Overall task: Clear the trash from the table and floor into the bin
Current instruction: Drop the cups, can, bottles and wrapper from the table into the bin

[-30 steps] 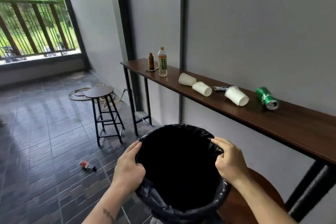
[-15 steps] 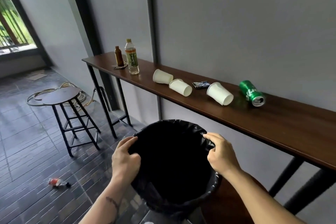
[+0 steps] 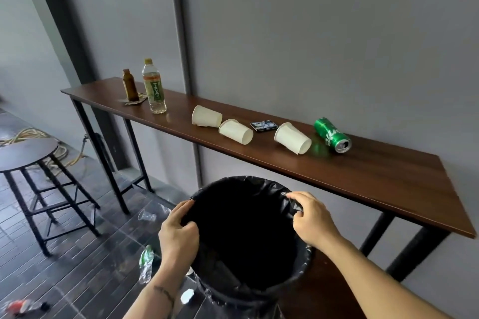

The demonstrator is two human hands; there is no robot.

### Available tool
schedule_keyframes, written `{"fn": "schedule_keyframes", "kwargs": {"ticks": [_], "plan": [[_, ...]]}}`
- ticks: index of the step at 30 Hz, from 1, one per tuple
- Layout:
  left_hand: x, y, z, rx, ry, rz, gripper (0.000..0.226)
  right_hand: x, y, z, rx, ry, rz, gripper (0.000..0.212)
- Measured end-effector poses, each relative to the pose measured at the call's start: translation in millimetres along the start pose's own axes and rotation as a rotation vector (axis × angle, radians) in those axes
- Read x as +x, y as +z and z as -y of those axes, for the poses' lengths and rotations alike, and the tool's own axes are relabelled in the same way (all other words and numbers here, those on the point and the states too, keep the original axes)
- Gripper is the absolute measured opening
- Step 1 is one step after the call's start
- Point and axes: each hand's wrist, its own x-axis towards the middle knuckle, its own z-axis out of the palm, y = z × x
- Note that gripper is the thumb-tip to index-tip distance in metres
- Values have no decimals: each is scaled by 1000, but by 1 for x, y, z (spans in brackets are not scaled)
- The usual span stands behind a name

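A bin with a black liner point(image 3: 259, 290) sits right below me. My left hand point(image 3: 178, 233) grips the liner at the bin's left rim and my right hand point(image 3: 311, 220) grips it at the right rim. On the long brown table point(image 3: 388, 179) lie three tipped white paper cups point(image 3: 206, 116) point(image 3: 236, 131) point(image 3: 293, 138), a small dark wrapper point(image 3: 263, 125) and a green can point(image 3: 332, 135) on its side. A tea bottle point(image 3: 154, 87) and a brown bottle point(image 3: 130, 84) stand at the far left end. On the floor lie a clear plastic cup point(image 3: 146, 216), a crushed green-labelled bottle point(image 3: 146, 263) and a red-labelled bottle point(image 3: 22, 306).
A round black stool point(image 3: 27, 153) stands on the left, with a coiled hose point(image 3: 28, 133) behind it. A second brown stool top point(image 3: 329, 300) shows under the bin on the right. A small white scrap point(image 3: 187, 296) lies by the bin's base. The table runs along a grey wall.
My view has swung right and down, bringing the whole table and more floor litter into sight. Both hands stay on the bin liner's rim.
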Motion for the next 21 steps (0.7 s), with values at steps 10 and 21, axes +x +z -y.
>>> {"fn": "schedule_keyframes", "kwargs": {"ticks": [10, 21], "plan": [[20, 10, 21, -51, -120, 102, 65, 48, -49, 27, -195, -148, -271, 43], [9, 60, 17, -21, -87, 193, 69, 139, -55, 8, -384, -9, -151, 69]]}}
